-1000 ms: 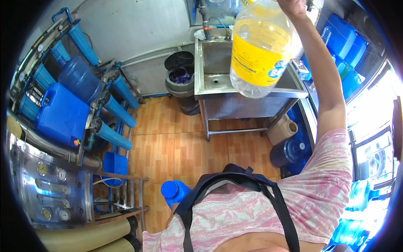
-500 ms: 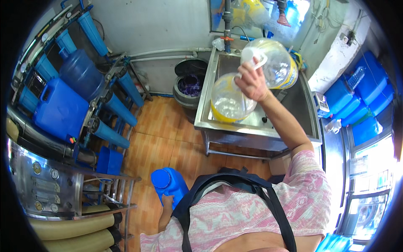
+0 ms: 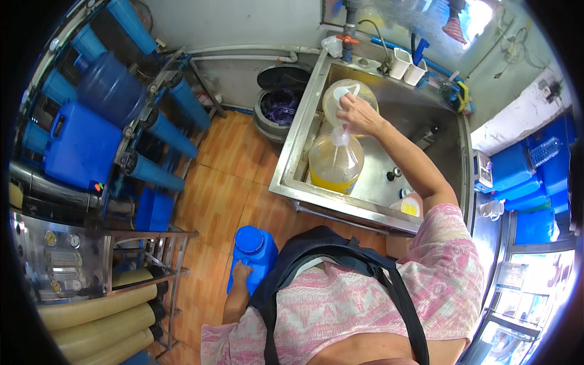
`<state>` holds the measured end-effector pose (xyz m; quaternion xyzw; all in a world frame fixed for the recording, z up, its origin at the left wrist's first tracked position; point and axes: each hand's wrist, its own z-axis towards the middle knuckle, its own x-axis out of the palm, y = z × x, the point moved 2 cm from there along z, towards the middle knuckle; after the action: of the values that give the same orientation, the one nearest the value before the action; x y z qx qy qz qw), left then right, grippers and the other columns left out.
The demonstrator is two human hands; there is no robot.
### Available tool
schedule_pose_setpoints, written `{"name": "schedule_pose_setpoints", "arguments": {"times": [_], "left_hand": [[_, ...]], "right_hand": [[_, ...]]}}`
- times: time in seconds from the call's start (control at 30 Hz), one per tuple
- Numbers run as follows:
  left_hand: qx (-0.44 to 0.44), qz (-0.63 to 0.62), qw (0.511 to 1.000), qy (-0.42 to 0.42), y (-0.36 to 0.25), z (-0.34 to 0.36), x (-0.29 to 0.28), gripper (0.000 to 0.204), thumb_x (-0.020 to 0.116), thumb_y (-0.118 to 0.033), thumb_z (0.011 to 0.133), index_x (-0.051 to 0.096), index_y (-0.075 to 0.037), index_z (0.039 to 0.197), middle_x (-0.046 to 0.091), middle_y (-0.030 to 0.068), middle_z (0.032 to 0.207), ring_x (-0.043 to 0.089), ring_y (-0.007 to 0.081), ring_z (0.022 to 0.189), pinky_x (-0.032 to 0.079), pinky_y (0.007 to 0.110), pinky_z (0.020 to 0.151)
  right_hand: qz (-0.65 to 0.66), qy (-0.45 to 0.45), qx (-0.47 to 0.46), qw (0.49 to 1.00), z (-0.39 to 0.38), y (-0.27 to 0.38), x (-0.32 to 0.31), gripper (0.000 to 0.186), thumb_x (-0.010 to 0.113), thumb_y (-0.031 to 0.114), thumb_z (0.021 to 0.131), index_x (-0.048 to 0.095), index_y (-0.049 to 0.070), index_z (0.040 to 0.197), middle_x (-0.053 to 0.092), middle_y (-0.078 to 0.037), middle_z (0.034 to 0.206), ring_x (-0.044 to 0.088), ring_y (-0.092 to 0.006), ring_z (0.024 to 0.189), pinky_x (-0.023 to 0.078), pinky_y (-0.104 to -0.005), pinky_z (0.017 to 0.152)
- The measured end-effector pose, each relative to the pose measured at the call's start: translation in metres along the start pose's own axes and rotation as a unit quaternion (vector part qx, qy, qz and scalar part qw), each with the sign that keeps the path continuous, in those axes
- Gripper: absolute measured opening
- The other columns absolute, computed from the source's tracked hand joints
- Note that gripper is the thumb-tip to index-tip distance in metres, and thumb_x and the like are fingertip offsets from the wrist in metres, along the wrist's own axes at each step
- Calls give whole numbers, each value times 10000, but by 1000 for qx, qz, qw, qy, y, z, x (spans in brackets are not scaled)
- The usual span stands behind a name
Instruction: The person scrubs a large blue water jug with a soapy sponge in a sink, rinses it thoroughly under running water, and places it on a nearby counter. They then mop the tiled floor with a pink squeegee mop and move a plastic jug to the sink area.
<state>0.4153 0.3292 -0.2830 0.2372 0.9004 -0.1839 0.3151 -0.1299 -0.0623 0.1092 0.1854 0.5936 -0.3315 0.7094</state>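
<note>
Inside the steel sink (image 3: 286, 143), two large clear plastic bottles stand along the left side. The far bottle (image 3: 367, 97) has a white carrying handle (image 3: 344, 91) at its neck. My right hand (image 3: 360, 115) is closed around that handle, and the hand partly covers the bottle. Just in front is the near bottle (image 3: 337, 159), with a yellow band low on its body; its neck comes close under my fingers. Low at my left side, a blue jug (image 3: 258, 261) with a round blue cap hangs from my left hand (image 3: 242, 271), which is closed on its handle.
A lidded grey bin (image 3: 267, 125) stands left of the sink. Blue filter housings (image 3: 161, 176) and a metal rack (image 3: 182, 255) line the left. White holders (image 3: 399, 62) sit on the sink's back ledge; blue containers (image 3: 517, 173) are stacked at right.
My right hand has brought the far bottle down and left, from a raised, tilted position to upright behind the near bottle. The blue jug stays in my left hand.
</note>
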Motion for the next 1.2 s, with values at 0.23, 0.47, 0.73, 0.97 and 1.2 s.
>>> {"name": "schedule_pose_setpoints", "arguments": {"times": [0.23, 0.47, 0.73, 0.97, 1.2], "left_hand": [[20, 58, 997, 37, -30, 2, 8, 1015, 826, -257, 730, 287, 52, 1532, 739, 145, 925, 721, 223, 776, 558, 331, 782], [1, 71, 997, 28, -83, 7, -6, 1017, 805, -304, 765, 256, 59, 1540, 745, 117, 854, 725, 211, 798, 563, 316, 784], [30, 30, 998, 46, -131, 57, -20, 1014, 801, -257, 773, 228, 41, 1554, 702, 103, 746, 671, 200, 620, 555, 328, 652], [76, -111, 990, 48, -177, 101, -20, 621, 793, -40, 715, 514, 91, 1254, 664, 126, 770, 604, 211, 575, 485, 368, 486], [193, -58, 978, 54, -225, 185, 12, 462, 737, -256, 805, 650, 68, 1123, 743, 180, 909, 722, 270, 807, 567, 377, 675]], "right_hand": [[40, 49, -45, 997, -11, -47, 10, 503, 859, 242, 596, 692, 90, 1045, 521, -115, 1109, 516, -301, 1126, 524, -410, 876], [61, 109, 184, 975, -12, -111, 22, 310, 654, -52, 752, 737, 63, 1027, 592, -183, 1125, 620, -370, 1083, 526, -432, 920], [159, -167, 255, 939, 12, -96, 24, 178, 604, -4, 840, 749, 82, 897, 628, -165, 984, 652, -352, 950, 524, -431, 817], [9, -13, 309, 951, 8, -33, 33, 385, 695, 55, 792, 718, 132, 1169, 527, -224, 1351, 519, -422, 1261, 464, -502, 1017], [105, -102, 310, 939, -30, 124, 35, 412, 780, 146, 795, 681, 98, 1192, 446, -245, 1461, 377, -474, 1387, 322, -569, 1116]]}}
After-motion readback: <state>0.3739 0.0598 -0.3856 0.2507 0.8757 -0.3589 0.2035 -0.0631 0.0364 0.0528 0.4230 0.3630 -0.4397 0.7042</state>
